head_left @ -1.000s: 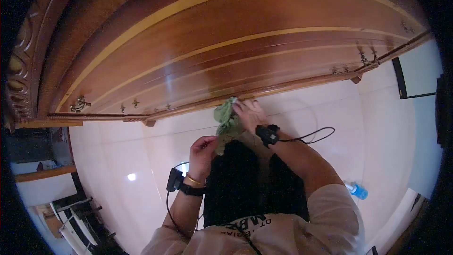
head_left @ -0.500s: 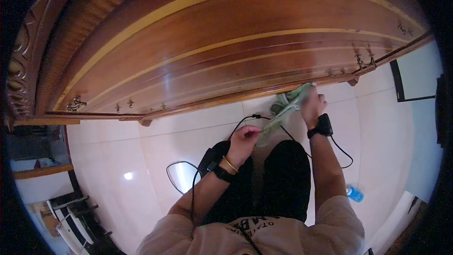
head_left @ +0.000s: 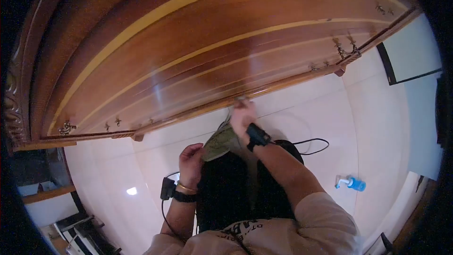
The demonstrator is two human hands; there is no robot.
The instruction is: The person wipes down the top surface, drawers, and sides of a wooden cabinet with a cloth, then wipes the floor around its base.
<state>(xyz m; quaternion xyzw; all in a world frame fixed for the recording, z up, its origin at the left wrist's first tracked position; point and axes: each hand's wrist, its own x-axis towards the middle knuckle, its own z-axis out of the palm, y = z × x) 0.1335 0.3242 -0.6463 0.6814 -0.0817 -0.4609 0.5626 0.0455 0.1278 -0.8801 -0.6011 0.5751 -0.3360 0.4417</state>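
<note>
A green cloth (head_left: 220, 142) stretches between my two hands, below the lower edge of a large wooden cabinet (head_left: 203, 61). My right hand (head_left: 243, 115), blurred by motion, presses one end of it near the cabinet's bottom rail. At the cloth's lower left corner, the fingers of my left hand (head_left: 191, 158) are pinched together on its edge. Both wrists carry black straps with small devices and cables.
Metal handles (head_left: 347, 49) stick out from the cabinet front. On the pale tiled floor (head_left: 311, 108) to the right lies a blue and white object (head_left: 351, 183). Shelves with various items (head_left: 49, 192) stand at the left.
Both hands and the cloth first went right along the cabinet's lower edge, then came back left. The view has also shifted a little.
</note>
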